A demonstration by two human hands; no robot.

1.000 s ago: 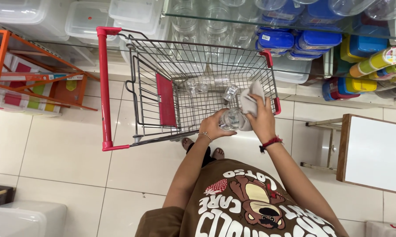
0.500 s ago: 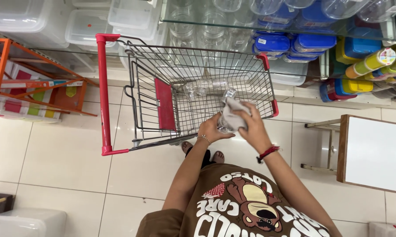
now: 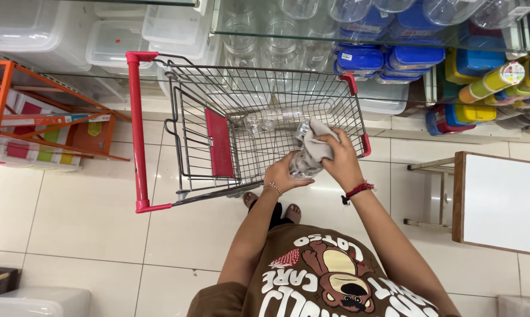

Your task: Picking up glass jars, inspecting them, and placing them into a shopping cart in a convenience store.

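a person stands over a wire shopping cart (image 3: 241, 123) with a red handle. the left hand (image 3: 283, 174) cups a clear glass jar (image 3: 305, 164) from below, fingers wrapped round its lower side. the right hand (image 3: 339, 157) grips a grey cloth (image 3: 319, 144) and presses it onto the top and far side of the jar. both hands are closed on what they carry; neither is slack.

compared with a second ago, the jar and cloth sit slightly lower and closer to the body, at the near rim of the cart. the cloth has shifted from the right flank of the jar to its upper face, and the right wrist has rolled over it, which reads as a wiping stroke in progress, with the jar turned between strokes.

beyond the hands, inside the cart, lies another clear glass piece (image 3: 271, 120). further out are shelves of clear containers (image 3: 276, 35) and blue-lidded boxes (image 3: 388, 58). to the right of the right hand stands a small white table (image 3: 500, 202); to the left of the left hand, an orange rack (image 3: 47, 117).
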